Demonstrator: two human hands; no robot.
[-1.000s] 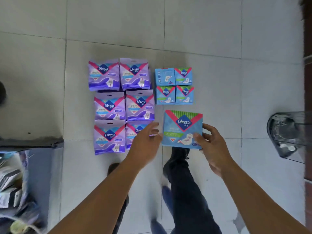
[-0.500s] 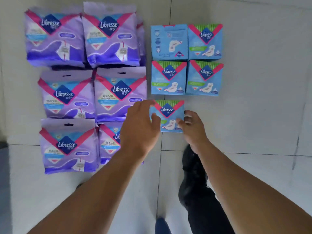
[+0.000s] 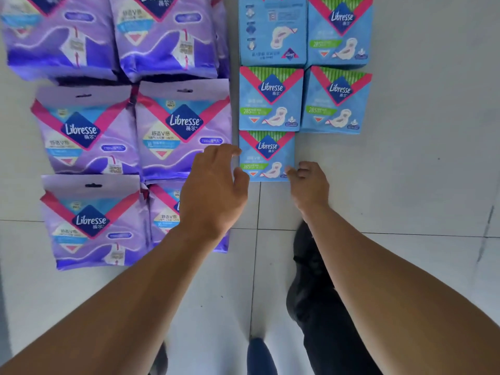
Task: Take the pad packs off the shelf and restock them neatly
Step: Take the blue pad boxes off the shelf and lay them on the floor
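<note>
Glossy crinkled plastic film on purple packs (image 3: 89,136), smoother shiny plastic wrap on blue packs (image 3: 270,100), pale floor tiles (image 3: 419,171) smooth with faint sheen

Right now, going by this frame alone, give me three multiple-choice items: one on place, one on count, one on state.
1. Where does the newest blue pack lie?
A. On top of a purple pack
B. Directly below the left column of blue packs, on the floor
C. To the right of all the blue packs

2. How many blue packs are in view?
A. Three
B. Five
C. Eight

3. How are the hands on that pack?
A. Left hand and right hand open at its two sides
B. One hand lifts it high
C. Both hands are off in the air, far from it

Key: 1 B, it sits under the left pair. 2 B, two rows of two plus one. 3 A, fingers flank its edges, not closed around it.
</note>
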